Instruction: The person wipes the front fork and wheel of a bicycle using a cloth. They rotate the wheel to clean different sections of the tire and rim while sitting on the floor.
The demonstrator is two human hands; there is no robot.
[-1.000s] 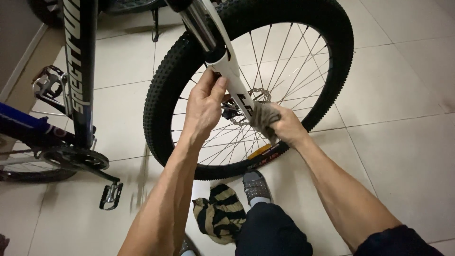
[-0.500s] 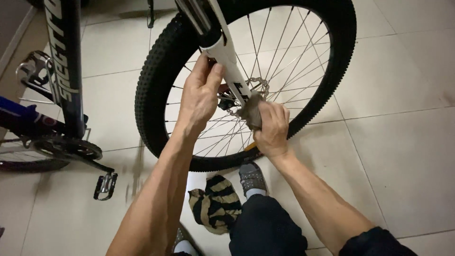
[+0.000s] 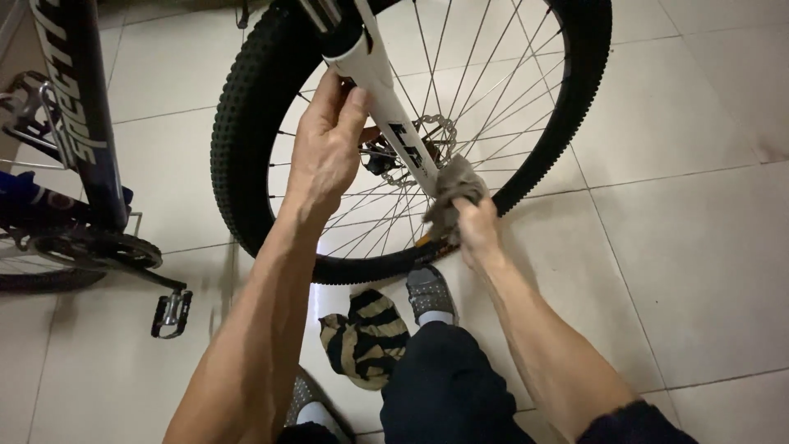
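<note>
Grey rag (image 3: 454,197) sits mid-frame, clenched in right hand (image 3: 477,234), pressed against lower white fork leg (image 3: 386,99). Left hand (image 3: 325,152) grips fork leg higher up. Spokes (image 3: 493,99) and disc rotor (image 3: 427,136) behind; striped cloth (image 3: 366,337) on floor below.

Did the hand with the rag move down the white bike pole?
Yes. The right hand and its grey rag slid down the white fork leg, from beside the brake disc toward the tyre bottom.
</note>
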